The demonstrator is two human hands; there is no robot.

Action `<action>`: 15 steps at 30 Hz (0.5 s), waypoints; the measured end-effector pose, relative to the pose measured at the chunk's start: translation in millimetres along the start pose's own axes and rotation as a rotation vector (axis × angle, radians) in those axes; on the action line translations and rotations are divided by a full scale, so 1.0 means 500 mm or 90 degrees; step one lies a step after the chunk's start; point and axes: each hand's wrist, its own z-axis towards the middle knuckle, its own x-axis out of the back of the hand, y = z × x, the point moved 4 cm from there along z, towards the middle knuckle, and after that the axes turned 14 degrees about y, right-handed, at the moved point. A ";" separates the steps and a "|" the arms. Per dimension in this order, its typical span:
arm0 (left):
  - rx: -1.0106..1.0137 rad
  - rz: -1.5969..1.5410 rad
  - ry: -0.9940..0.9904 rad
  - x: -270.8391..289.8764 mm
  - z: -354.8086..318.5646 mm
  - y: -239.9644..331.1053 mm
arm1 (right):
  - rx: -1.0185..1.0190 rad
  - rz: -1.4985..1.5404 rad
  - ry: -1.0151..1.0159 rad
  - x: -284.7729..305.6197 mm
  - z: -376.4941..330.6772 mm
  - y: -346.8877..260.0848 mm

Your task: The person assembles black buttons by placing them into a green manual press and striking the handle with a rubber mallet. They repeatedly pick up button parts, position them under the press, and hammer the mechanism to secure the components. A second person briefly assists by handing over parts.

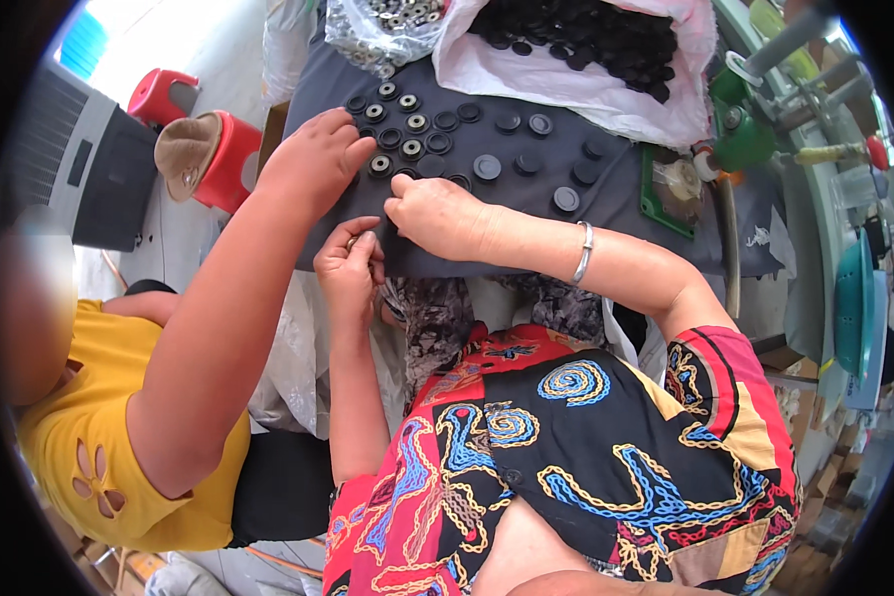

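Black round discs [487,166] lie spread on a dark grey cloth-covered table [616,214]; some of them carry a silver ring in the middle [412,123]. My right hand [437,214], a bracelet on its wrist, rests knuckles up at the table's near edge, fingertips pressed down beside the discs; what they pinch is hidden. My left hand [351,266] is curled into a fist just below the edge, with a small metal piece glinting between thumb and finger. A co-worker's hand [318,154] in a yellow top reaches from the left onto the ringed discs.
A white plastic bag [576,84] full of black discs and a clear bag of metal rings [382,30] sit at the table's far side. A green machine [740,129] stands at the right. Red stools [230,164], a tan hat [184,149] and a grey appliance [79,164] are on the left.
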 end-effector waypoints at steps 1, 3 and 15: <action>0.017 -0.014 -0.002 0.001 0.006 0.002 | -0.005 0.022 0.016 0.007 0.000 0.003; 0.030 -0.020 -0.029 0.008 0.023 -0.002 | -0.062 0.008 0.038 0.035 0.017 0.031; 0.055 -0.050 -0.060 0.005 0.023 -0.003 | -0.131 -0.260 -0.044 0.053 0.059 0.266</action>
